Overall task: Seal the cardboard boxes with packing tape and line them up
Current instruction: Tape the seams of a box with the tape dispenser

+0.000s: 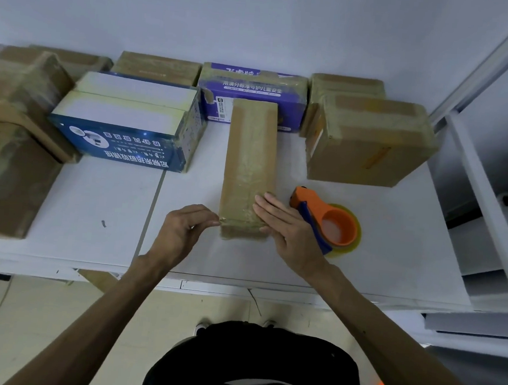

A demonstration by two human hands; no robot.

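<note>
long box [250,161] is laid lengthwise mid-way across the table [93,204], top covered in tape, short end toward the person. Its near-left corner is pinched by the left hand [182,232], fingers curled. Its near-right top is pressed by the right hand [286,228], fingers straight and flat. tape dispenser [332,222] is set just right of it, beside the right hand. blue box [123,133], purple box [254,89] and brown box [369,140] are lined up behind

Purple box [254,101]: "用满分标准守护儿童安全" (blue box [123,142] print upside down, unreadable).
</note>
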